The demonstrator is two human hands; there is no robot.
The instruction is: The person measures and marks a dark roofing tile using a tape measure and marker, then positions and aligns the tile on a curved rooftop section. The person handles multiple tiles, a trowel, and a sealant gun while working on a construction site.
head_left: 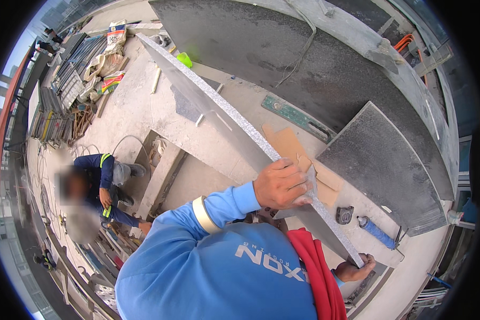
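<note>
A long grey stone slab (248,129) with a speckled pale edge stands on its edge in front of me, running from far left to near right. My left hand (284,185) is closed over its upper edge, fingers wrapped across the top. Low by the near right end, my right hand (356,269) grips the slab's corner, its fingers partly hidden. A roll of cream tape (205,215) hangs round my left forearm. Beyond the slab lie a piece of brown cardboard (290,145), a tape measure (344,215) and a caulking gun (377,232) with a blue tube.
A green spirit level (297,118) lies by a large dark slab (234,53) at the back. Another dark slab (384,165) leans at right. A co-worker in navy (104,181) crouches at left, near a concrete kerb (162,173). Sacks (109,64) and metal frames lie far left.
</note>
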